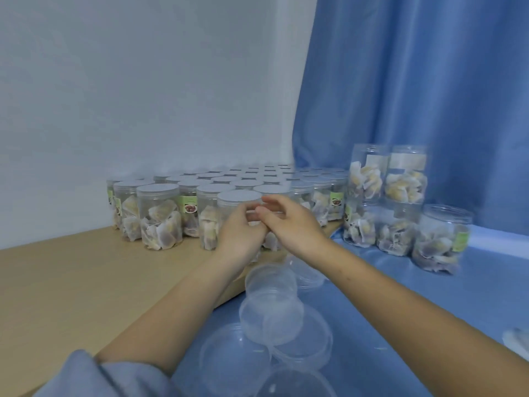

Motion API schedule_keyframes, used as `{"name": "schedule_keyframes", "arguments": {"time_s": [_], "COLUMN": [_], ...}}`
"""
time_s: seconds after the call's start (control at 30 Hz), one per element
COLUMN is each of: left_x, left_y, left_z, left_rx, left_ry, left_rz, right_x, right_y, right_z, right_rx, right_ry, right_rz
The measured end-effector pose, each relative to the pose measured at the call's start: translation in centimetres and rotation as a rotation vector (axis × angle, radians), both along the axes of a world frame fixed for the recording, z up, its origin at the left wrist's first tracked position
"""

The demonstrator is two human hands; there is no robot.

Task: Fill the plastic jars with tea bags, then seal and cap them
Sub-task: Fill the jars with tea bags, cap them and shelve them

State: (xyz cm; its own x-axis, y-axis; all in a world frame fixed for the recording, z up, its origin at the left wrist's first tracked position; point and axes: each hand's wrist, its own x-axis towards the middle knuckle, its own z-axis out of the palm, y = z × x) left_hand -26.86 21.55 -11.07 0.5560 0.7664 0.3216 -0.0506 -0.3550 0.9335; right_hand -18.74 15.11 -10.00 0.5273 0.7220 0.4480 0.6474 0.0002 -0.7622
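A clear plastic jar with a white cap (239, 197), filled with tea bags, stands at the front of a block of several capped jars (200, 181) on the wooden table (57, 282). My left hand (240, 232) curls its fingers round this jar's right side. My right hand (292, 222) meets it from the right, thumb and fingers bent over the same jar, fingertips touching the left hand. Further right stand several filled jars without caps (440, 239), two of them stacked on others (406, 176). Loose clear caps (272, 319) lie below my forearms.
A blue cloth (400, 310) covers the surface on the right, and a blue curtain (415, 81) hangs behind it. A white wall stands behind the table. A few loose tea bags (518, 342) show at the right edge. A grey-blue sleeve (86, 376) fills the lower left corner.
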Motion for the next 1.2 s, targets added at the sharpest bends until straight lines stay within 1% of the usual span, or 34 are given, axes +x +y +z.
{"name": "schedule_keyframes", "arguments": {"time_s": [0.07, 0.27, 0.43, 0.53, 0.6, 0.67, 0.73, 0.8, 0.9, 0.97, 1.1, 1.2], "left_x": [3.1, 13.1, 20.0, 23.5, 25.7, 27.5, 29.3, 31.2, 33.7, 35.1, 37.1, 37.7], "left_y": [-2.7, -11.8, -18.1, -20.4, -21.1, -21.0, -20.4, -19.5, -18.6, -18.0, -17.1, -16.8], "left_z": [0.6, 1.2, 1.2, 0.6, 0.2, -0.2, -0.4, -0.8, -1.7, -2.5, -3.8, -4.3], "left_rx": [0.003, -0.013, -0.013, 0.046, 0.164, 0.315, 0.405, 0.464, 0.493, 0.488, 0.482, 0.494], "left_ry": [-0.002, 0.067, 0.143, 0.179, 0.213, 0.248, 0.312, 0.405, 0.507, 0.533, 0.459, 0.393], "left_rz": [-0.073, -0.333, -0.482, -0.533, -0.505, -0.404, -0.346, -0.333, -0.353, -0.36, -0.324, -0.307], "right_x": [2.3, 9.6, 15.3, 18.2, 20.0, 21.7, 23.3, 24.8, 26.5, 27.5, 28.9, 29.6], "right_y": [-3.3, -13.6, -20.4, -23.0, -24.2, -24.9, -25.3, -25.4, -25.3, -25.0, -24.3, -24.1], "right_z": [0.6, 1.0, 0.3, -0.5, -1.1, -1.9, -2.9, -3.9, -5.2, -5.9, -7.3, -7.7], "right_rx": [0.021, 0.058, 0.111, 0.128, 0.138, 0.134, 0.108, 0.095, 0.081, 0.053, 0.007, -0.012], "right_ry": [0.006, 0.058, 0.127, 0.144, 0.162, 0.179, 0.189, 0.21, 0.247, 0.252, 0.237, 0.191], "right_rz": [-0.083, -0.312, -0.462, -0.524, -0.549, -0.564, -0.585, -0.601, -0.617, -0.627, -0.625, -0.638]}}
